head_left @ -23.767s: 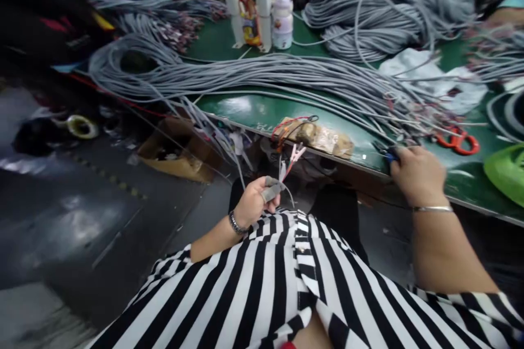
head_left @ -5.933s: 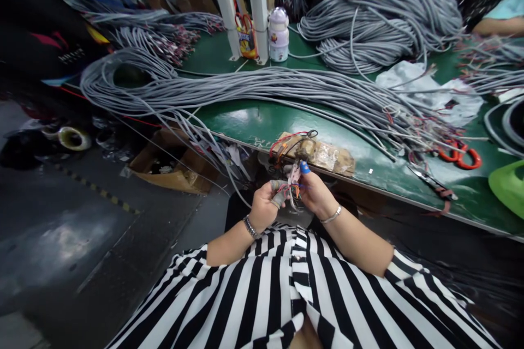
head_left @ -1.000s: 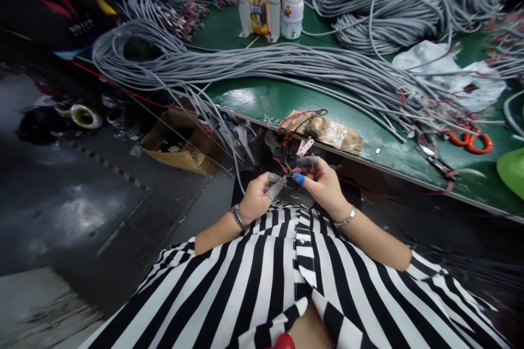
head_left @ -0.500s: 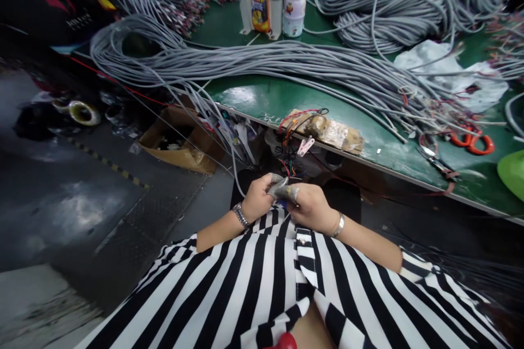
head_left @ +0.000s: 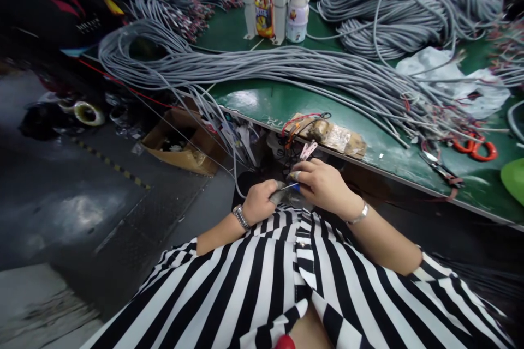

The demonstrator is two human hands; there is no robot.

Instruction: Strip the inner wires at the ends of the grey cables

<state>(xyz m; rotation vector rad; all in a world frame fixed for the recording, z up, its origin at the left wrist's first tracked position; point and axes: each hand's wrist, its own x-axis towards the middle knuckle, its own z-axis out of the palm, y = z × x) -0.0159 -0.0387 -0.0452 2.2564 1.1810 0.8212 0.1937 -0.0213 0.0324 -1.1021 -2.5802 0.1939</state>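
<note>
Just in front of my striped shirt, my left hand (head_left: 262, 199) is closed on a grey cable (head_left: 234, 170), which loops down to it from the bench. A thin light strand runs from its fingertips toward my right hand (head_left: 325, 186). The right fingers are bent in a pinch at that strand's far end, and what lies between them is hidden. A small blue piece (head_left: 296, 187) shows under the right fingers. Grey covers sit on fingertips of both hands. Beyond the right hand, a pink clip (head_left: 309, 149) hangs at the bench edge.
Long grey cables (head_left: 254, 64) lie across the green bench (head_left: 266, 99), with a large coil (head_left: 393, 27) behind. A taped block (head_left: 338, 139), pliers (head_left: 440, 166) and orange-handled scissors (head_left: 483, 151) lie near the front edge. A bottle (head_left: 298, 13) stands at the back. A cardboard box (head_left: 180, 161) sits below left.
My right hand has moved up and to the right, apart from the left, and turned over the coloured wire ends, which no longer show. The left hand stays nearly in place.
</note>
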